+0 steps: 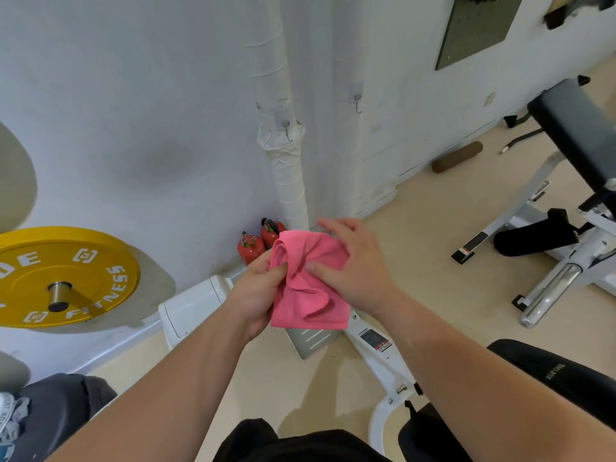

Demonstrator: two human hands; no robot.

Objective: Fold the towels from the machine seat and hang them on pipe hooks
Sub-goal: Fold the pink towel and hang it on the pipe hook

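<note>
Where the wall runs far left of the pipe, a yellow weight plate sits on a bar end, and below it a dark heap of cloth lies in the corner of the view. Nearer the pipe, low on its left, a white machine housing stands on the floor. 2 red fire extinguishers stand by the pipe's foot against the wall, partly hidden by the towel. The left hand is in front of the pipe's base, thumb and curled fingers pinching the left edge of the pink towel. The towel hangs crumpled in the air between both hands, covering the pipe's foot and part of a grey footplate. Higher up the pipe a hook is taped on, and a 2nd hook is stuck to the wall just right of it. The right hand holds the towel's right side, thumb pressed on the front and fingers stretched behind the top edge. Farther right of the pipe are a brown roller by the wall, a white-framed bench and, lowest, a black seat.
</note>
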